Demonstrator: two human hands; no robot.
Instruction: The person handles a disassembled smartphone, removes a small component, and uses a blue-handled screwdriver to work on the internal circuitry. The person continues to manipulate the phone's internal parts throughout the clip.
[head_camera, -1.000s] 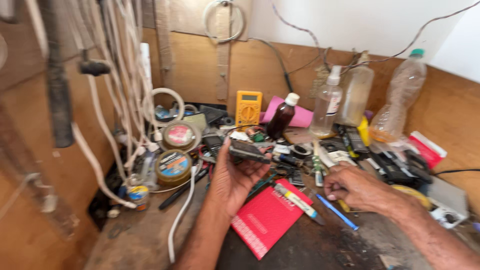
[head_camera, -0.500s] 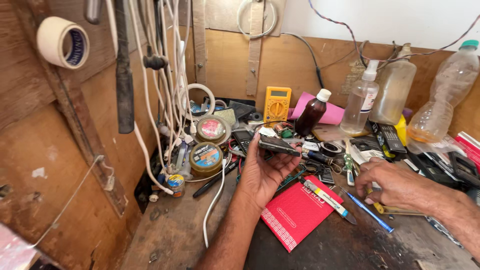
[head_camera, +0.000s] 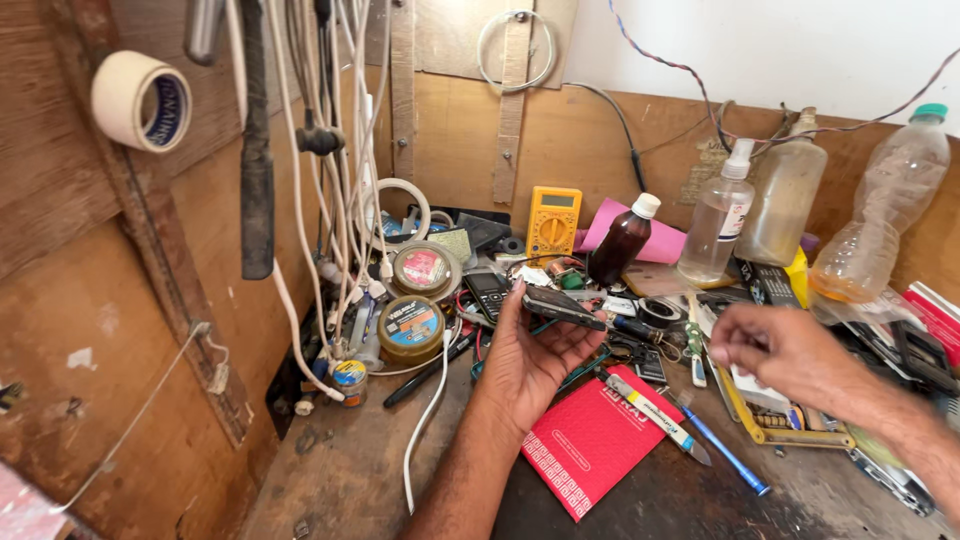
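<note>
The left hand (head_camera: 530, 355) lies palm up, its fingertips pinching a small dark phone-like device (head_camera: 562, 306) held flat above the cluttered bench. The right hand (head_camera: 775, 348), right of the device, is loosely curled and blurred; whether it grips anything cannot be told. Below the device lies one red rectangular booklet (head_camera: 590, 440) with a white patterned edge. Left of it stand two round tins (head_camera: 410, 327), one blue-labelled, one red-labelled. Behind it sit one yellow multimeter (head_camera: 553, 222), one dark brown bottle (head_camera: 622, 240) and three clear bottles (head_camera: 718, 218).
</note>
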